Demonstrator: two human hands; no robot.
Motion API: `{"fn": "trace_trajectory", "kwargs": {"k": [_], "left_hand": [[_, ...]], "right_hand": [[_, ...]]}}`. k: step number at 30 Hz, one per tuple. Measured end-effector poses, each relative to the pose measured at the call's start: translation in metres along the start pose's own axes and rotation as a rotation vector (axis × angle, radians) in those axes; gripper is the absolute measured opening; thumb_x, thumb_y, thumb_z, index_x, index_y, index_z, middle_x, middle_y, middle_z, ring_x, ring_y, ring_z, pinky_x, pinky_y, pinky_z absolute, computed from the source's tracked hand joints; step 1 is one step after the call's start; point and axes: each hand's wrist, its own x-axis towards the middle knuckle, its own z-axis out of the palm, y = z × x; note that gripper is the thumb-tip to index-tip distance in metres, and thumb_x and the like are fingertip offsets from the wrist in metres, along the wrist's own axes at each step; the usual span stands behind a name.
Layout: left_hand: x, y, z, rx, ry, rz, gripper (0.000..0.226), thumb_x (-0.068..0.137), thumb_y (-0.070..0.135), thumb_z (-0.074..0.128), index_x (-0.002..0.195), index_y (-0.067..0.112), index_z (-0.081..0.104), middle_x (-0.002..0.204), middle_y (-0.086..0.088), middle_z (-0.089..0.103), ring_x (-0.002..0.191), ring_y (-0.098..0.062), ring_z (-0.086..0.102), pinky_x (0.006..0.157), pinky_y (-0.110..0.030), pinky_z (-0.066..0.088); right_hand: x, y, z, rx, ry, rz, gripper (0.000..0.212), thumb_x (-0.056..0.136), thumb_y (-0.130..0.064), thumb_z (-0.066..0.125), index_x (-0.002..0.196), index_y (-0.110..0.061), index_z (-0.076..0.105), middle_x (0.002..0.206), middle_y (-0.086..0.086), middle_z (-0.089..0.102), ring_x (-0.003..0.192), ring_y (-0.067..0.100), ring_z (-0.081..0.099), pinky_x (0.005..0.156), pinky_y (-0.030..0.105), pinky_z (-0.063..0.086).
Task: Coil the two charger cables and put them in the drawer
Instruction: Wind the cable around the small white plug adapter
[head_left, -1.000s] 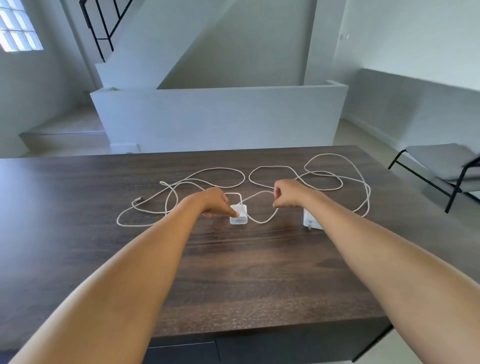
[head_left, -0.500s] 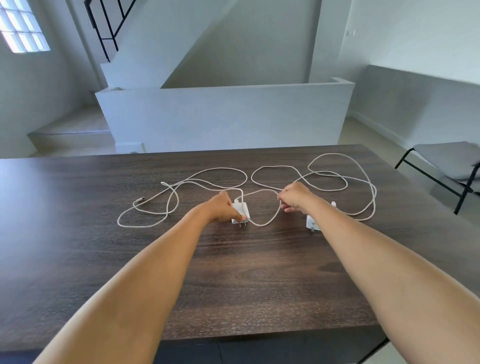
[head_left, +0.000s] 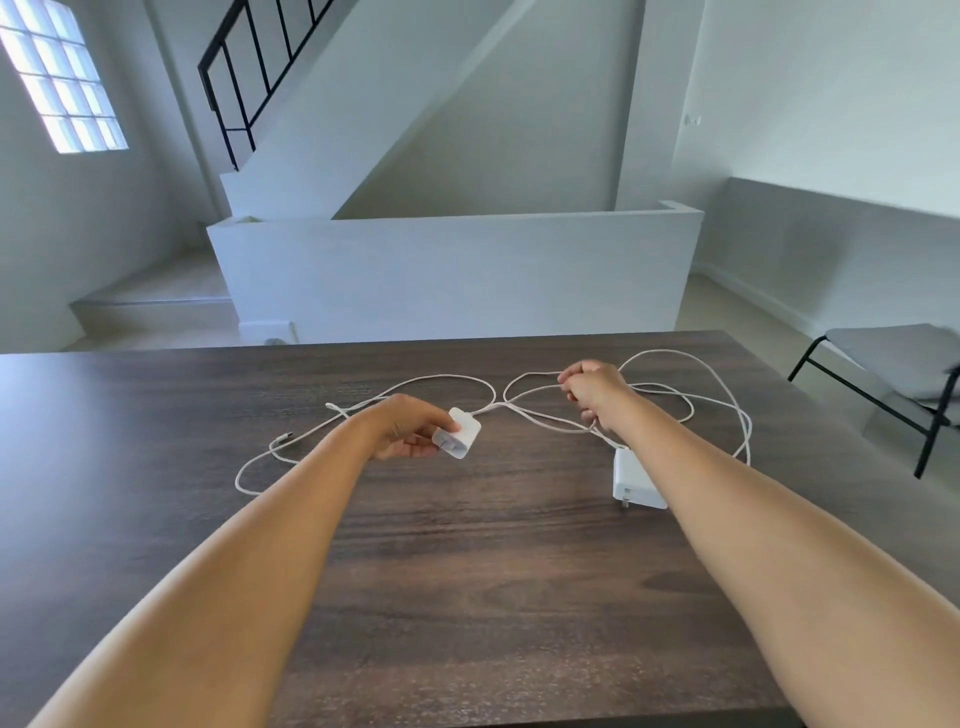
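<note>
I see the small white charger block (head_left: 458, 433) lifted above the dark wooden table (head_left: 467, 597), and my left hand (head_left: 410, 431) grips it with thumb on top and fingers curled under. Its white cable (head_left: 483, 387) runs from the block toward my right hand (head_left: 592, 389), which is clenched around the cable and holds it above the table. The second charger block (head_left: 636, 480) lies flat on the table, just beside my right forearm. Its cable (head_left: 727, 395) lies in loose loops behind my right hand. Both cables are uncoiled. At the far right stands a black-framed chair (head_left: 904, 374).
</note>
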Motion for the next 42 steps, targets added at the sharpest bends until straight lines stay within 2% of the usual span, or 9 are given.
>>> {"fn": "trace_trajectory", "kwargs": {"k": [5,10,15,22,24,29,34,37,42], "left_hand": [[-0.009,0.015,-0.015,-0.226,-0.031,-0.046,0.014,0.080,0.016,0.065,0.086,0.004,0.062,0.072,-0.007,0.063,0.053,-0.011,0.057,0.045,-0.017,0.048],[-0.005,0.023,-0.025,-0.340,0.122,0.005,0.022,0.075,0.018,0.066,0.091,0.004,0.062,0.065,-0.006,0.062,0.047,-0.011,0.056,0.044,-0.017,0.048],[-0.005,0.024,-0.025,-0.375,0.169,0.020,0.019,0.076,0.014,0.069,0.090,0.004,0.061,0.064,-0.007,0.063,0.050,-0.013,0.059,0.044,-0.018,0.050],[-0.011,0.020,-0.020,-0.334,0.120,0.025,0.020,0.077,0.001,0.067,0.095,0.004,0.062,0.069,-0.007,0.068,0.065,-0.016,0.064,0.052,-0.021,0.056],[-0.013,0.021,-0.023,-0.334,0.096,0.035,0.019,0.077,0.001,0.066,0.095,0.004,0.062,0.075,-0.008,0.068,0.066,-0.017,0.065,0.053,-0.021,0.056],[-0.016,0.028,-0.028,-0.328,0.005,0.053,0.035,0.065,0.006,0.071,0.099,0.005,0.063,0.086,-0.009,0.066,0.062,-0.015,0.065,0.057,-0.020,0.057],[-0.015,0.028,-0.022,-0.321,-0.005,0.075,0.025,0.077,0.001,0.066,0.101,0.008,0.065,0.091,-0.010,0.066,0.059,-0.013,0.068,0.055,-0.020,0.057],[-0.015,0.028,-0.019,-0.268,-0.028,0.092,0.025,0.078,0.000,0.066,0.100,0.012,0.067,0.092,-0.008,0.069,0.064,-0.013,0.069,0.060,-0.020,0.058],[-0.016,0.028,-0.020,-0.181,-0.032,0.109,0.027,0.079,-0.005,0.067,0.104,0.005,0.068,0.094,-0.013,0.073,0.070,-0.016,0.072,0.068,-0.024,0.060]], "right_hand": [[-0.018,-0.012,-0.003,-0.493,-0.218,-0.168,0.024,0.091,-0.021,0.049,0.087,-0.022,0.073,0.117,0.007,0.062,0.087,0.020,0.056,0.062,0.023,0.039],[-0.027,-0.010,-0.002,-0.550,-0.534,-0.134,0.068,0.066,-0.086,0.046,0.097,-0.031,0.072,0.127,-0.003,0.047,0.074,0.015,0.045,0.065,0.028,0.038],[-0.023,-0.008,0.002,-0.642,-0.656,-0.181,0.018,0.079,-0.037,0.074,0.092,-0.026,0.070,0.114,-0.001,0.060,0.092,0.013,0.054,0.079,0.025,0.043],[-0.009,-0.012,-0.002,0.345,-0.425,0.288,0.047,0.104,-0.032,0.029,0.086,-0.006,0.064,0.112,0.011,0.056,0.118,0.043,0.050,0.089,0.047,0.043],[-0.010,-0.009,-0.002,0.466,-0.286,0.376,0.042,0.104,-0.020,0.024,0.087,0.004,0.053,0.080,0.024,0.066,0.088,0.041,0.064,0.076,0.048,0.051],[-0.023,-0.002,0.002,0.134,-0.067,0.362,0.021,0.101,-0.009,0.031,0.116,0.004,0.037,0.071,0.029,0.060,0.026,0.027,0.055,0.027,0.027,0.045],[-0.013,0.011,0.013,-0.546,-0.098,-0.034,0.057,0.092,-0.061,0.031,0.130,-0.023,0.052,0.133,0.012,0.053,0.078,0.026,0.071,0.076,0.036,0.056],[-0.013,0.006,0.021,-0.612,-0.155,-0.188,0.065,0.085,-0.073,0.018,0.076,-0.034,0.070,0.123,0.008,0.061,0.111,0.027,0.056,0.102,0.041,0.040],[-0.028,-0.005,0.020,-0.098,-0.452,-0.113,0.036,0.092,-0.045,0.056,0.085,-0.012,0.069,0.071,0.001,0.069,0.073,0.012,0.063,0.079,0.027,0.047]]}}
